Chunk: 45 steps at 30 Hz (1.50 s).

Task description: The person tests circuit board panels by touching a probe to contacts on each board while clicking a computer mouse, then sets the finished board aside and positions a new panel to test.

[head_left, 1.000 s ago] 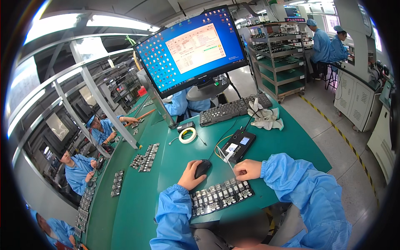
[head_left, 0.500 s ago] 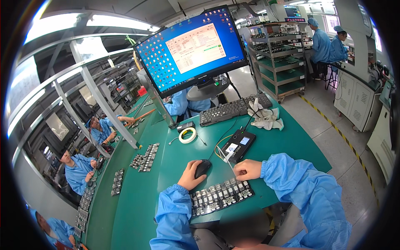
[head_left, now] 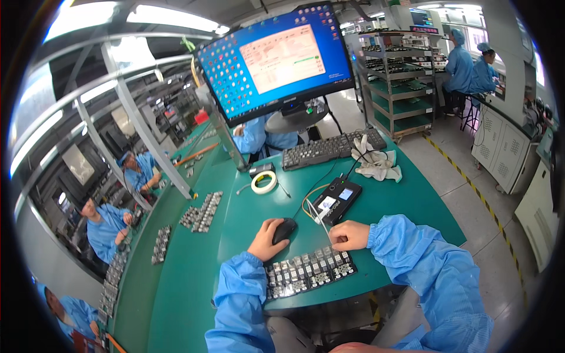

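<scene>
My left hand [head_left: 268, 240] is closed around a black computer mouse [head_left: 285, 230] on the green tabletop. My right hand [head_left: 349, 236] has its fingers pinched together on a thin whitish cable [head_left: 322, 225], just above the far right end of a block of small circuit boards [head_left: 307, 273]. Those boards lie in rows close to the near table edge, dark with silvery parts. The fingers hide the cable's tip, so whether it touches a board cannot be seen. Beyond my right hand lies a black handheld tester [head_left: 337, 201] with a small lit screen, where the cable leads.
Behind the tester are white gloves [head_left: 376, 162], a black keyboard [head_left: 318, 152] and a monitor [head_left: 279, 65] on its stand. A tape roll [head_left: 263, 182] sits left of them. More boards [head_left: 202, 212] lie further left, where co-workers in blue sit. A shelf rack [head_left: 397, 88] stands behind.
The view has shifted slightly. Both hands keep nearly the same pose, the left on the mouse and the right pinching the cable over the boards.
</scene>
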### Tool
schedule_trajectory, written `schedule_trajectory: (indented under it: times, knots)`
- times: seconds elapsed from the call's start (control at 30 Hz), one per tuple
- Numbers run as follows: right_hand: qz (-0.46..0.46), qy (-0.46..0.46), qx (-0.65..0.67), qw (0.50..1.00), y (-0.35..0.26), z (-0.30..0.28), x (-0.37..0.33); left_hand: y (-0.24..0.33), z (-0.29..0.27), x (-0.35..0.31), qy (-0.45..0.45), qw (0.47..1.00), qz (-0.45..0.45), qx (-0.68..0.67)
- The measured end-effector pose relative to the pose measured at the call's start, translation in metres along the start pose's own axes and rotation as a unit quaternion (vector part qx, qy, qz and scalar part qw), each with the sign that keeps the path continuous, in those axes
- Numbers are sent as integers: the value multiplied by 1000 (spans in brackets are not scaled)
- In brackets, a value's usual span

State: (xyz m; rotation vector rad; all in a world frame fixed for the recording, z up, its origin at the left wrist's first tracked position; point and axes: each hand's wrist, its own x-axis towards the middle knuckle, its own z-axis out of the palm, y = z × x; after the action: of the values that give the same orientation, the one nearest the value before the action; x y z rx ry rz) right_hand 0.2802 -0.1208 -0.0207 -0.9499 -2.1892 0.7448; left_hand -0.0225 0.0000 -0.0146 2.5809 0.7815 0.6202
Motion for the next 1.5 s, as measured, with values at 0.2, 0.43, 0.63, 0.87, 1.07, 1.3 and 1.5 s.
schedule_trajectory:
  times: [0.2,0.43,0.63,0.87,1.07,1.3,1.5]
  knots:
    - [5,26,14,1000,5,0,6,-13,-1,4,45,998,39,7]
    - [29,49,6,998,2,-3,15,-10,-8,5,15,1000,2,-12]
    - [4,70,-44,997,-23,23,30,-5,-2,5,-1,1000,-7,1]
    - [-25,77,-114,990,-32,37,34,-2,-3,3,5,1000,-24,5]
    - [-14,85,-121,989,-25,43,34,-2,-4,3,-1,1000,-28,8]
    - [-55,88,-161,982,-25,33,37,-4,-5,10,25,1000,10,9]
    - [-109,72,-168,977,-22,45,38,-9,-1,-4,27,999,-3,21]
